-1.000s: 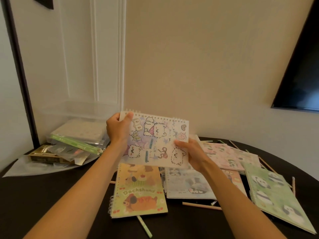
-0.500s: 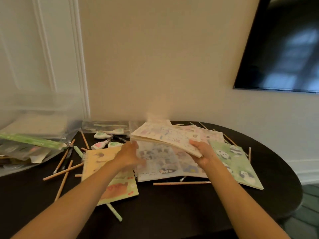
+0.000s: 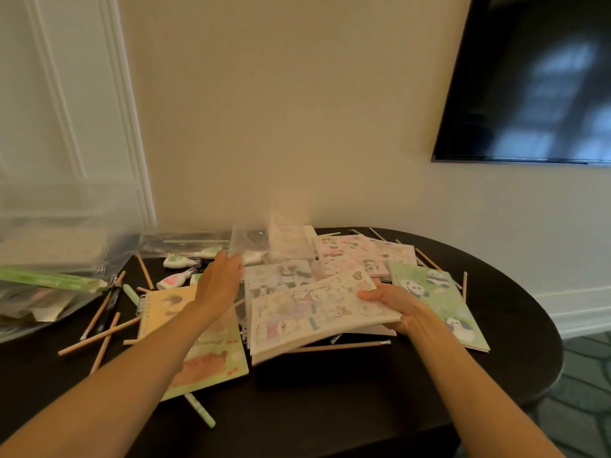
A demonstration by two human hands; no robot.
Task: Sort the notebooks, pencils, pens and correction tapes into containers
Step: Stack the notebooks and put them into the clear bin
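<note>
My right hand (image 3: 393, 305) grips the right edge of a white spiral notebook with cat drawings (image 3: 307, 312), held tilted just above the pile. My left hand (image 3: 220, 282) is at the notebook's far left, its fingers on a blurred clear plastic sheet (image 3: 248, 246) that stands upright. Beneath lie a yellow dachshund notebook (image 3: 224, 355), a grey animal notebook (image 3: 281, 276), a pink one (image 3: 350, 256) and a green panda one (image 3: 439, 302). Pencils (image 3: 99, 335) are scattered at the left, and one pencil (image 3: 344, 346) lies under the held notebook. Two correction tapes (image 3: 177, 261) sit beyond my left hand.
A clear plastic bin (image 3: 49, 233) with packaged items stands at the left on the dark oval table (image 3: 330, 408). A pale green pen (image 3: 200, 409) lies near the front edge. The wall is close behind; a dark screen (image 3: 529, 77) hangs at the right.
The cat notebook came down from upright in front of me to a low tilt over the pile. My left hand let go of it and moved to the clear plastic sheet. The view swung right.
</note>
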